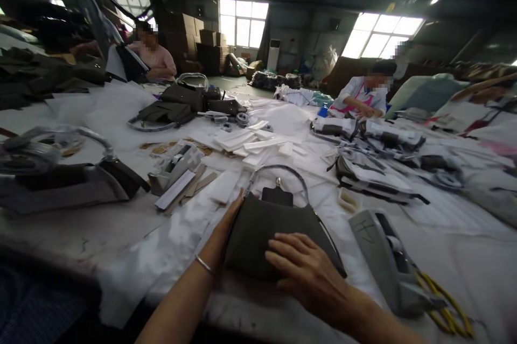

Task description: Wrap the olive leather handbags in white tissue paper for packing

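A dark olive handbag (pixel 258 236) is on the table in front of me. Its curved handle (pixel 278 167), wrapped in clear plastic, arches at the top. A dark tag (pixel 277 196) hangs from a metal clasp at the bag's upper edge. My left hand (pixel 231 217), below which a silver bangle circles the wrist, holds the bag's left side; most of its fingers are hidden behind the bag. Across the front panel lies my right hand (pixel 305 266), palm down with fingers stretched out.
A grey tape dispenser (pixel 383 258) with a yellow cord stands at right, a second dispenser (pixel 175 166) at left. Another wrapped bag (pixel 72 188) lies at far left. White strips (pixel 252 137) and several bags (pixel 371 172) spread beyond. Co-workers (pixel 363 93) sit across the table.
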### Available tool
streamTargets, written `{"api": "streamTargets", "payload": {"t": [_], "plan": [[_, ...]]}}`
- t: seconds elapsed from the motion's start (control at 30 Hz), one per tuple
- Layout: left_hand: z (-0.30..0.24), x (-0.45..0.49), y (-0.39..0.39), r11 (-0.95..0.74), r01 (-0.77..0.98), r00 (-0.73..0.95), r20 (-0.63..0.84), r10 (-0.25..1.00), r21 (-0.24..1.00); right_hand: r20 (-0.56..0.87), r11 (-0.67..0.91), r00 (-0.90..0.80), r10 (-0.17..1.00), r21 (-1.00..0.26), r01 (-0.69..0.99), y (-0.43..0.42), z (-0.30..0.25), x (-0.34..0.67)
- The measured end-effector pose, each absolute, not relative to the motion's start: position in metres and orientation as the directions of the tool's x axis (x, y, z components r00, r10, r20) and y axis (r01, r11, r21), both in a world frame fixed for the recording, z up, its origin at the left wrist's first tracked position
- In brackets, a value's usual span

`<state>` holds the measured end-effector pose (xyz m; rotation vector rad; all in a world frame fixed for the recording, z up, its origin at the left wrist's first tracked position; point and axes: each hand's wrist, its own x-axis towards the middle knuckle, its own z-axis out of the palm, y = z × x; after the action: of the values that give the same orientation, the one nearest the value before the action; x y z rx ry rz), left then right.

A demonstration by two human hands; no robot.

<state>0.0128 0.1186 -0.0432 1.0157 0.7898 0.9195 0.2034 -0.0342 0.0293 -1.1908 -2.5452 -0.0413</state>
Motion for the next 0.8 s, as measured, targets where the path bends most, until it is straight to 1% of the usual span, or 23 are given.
{"api": "streamTargets", "payload": {"t": [0.1, 0.13, 0.17, 0.23, 0.33, 0.5, 0.63, 0.67, 0.7, 0.73, 0.8], "plan": [[-0.041, 0.0, 0.122, 0.468, -0.234, 0.543, -0.285, 0.79, 0.852, 0.255, 0.52, -0.484, 0.837, -0.095, 0.849, -0.045, 0.026, 0.235], [-0.042, -0.003, 0.123, 0.492, -0.215, 0.556, -0.309, 0.772, 0.843, 0.252, 0.479, -0.447, 0.858, -0.08, 0.874, -0.047, 0.023, 0.246], [-0.043, -0.006, 0.123, 0.469, -0.192, 0.533, -0.309, 0.787, 0.862, 0.252, 0.446, -0.419, 0.872, -0.061, 0.893, -0.05, 0.017, 0.255], [-0.047, -0.009, 0.123, 0.369, -0.147, 0.437, -0.274, 0.857, 0.918, 0.265, 0.408, -0.387, 0.883, -0.026, 0.913, -0.052, 0.003, 0.267], [-0.051, -0.008, 0.121, 0.29, -0.07, 0.319, -0.254, 0.913, 0.954, 0.269, 0.395, -0.378, 0.886, -0.009, 0.919, -0.05, -0.011, 0.272], [-0.048, -0.004, 0.117, 0.261, -0.003, 0.269, -0.25, 0.93, 0.965, 0.247, 0.429, -0.416, 0.875, 0.001, 0.903, -0.052, 0.0, 0.265], [-0.046, -0.01, 0.099, 0.232, 0.056, 0.326, -0.238, 0.915, 0.971, 0.233, 0.434, -0.426, 0.874, 0.018, 0.901, -0.082, 0.01, 0.259], [-0.045, -0.012, 0.094, 0.194, 0.098, 0.33, -0.216, 0.919, 0.976, 0.225, 0.423, -0.416, 0.881, 0.018, 0.906, -0.092, 0.009, 0.257], [-0.042, -0.013, 0.089, 0.121, 0.163, 0.319, -0.169, 0.933, 0.979, 0.217, 0.403, -0.397, 0.892, 0.016, 0.915, -0.101, 0.008, 0.255], [-0.037, -0.015, 0.083, 0.018, 0.248, 0.301, -0.095, 0.949, 0.969, 0.207, 0.379, -0.373, 0.904, 0.012, 0.925, -0.109, 0.006, 0.253], [-0.02, -0.016, 0.068, -0.229, 0.42, 0.313, 0.096, 0.945, 0.878, 0.186, 0.331, -0.324, 0.928, -0.007, 0.944, -0.12, 0.002, 0.251]]}}
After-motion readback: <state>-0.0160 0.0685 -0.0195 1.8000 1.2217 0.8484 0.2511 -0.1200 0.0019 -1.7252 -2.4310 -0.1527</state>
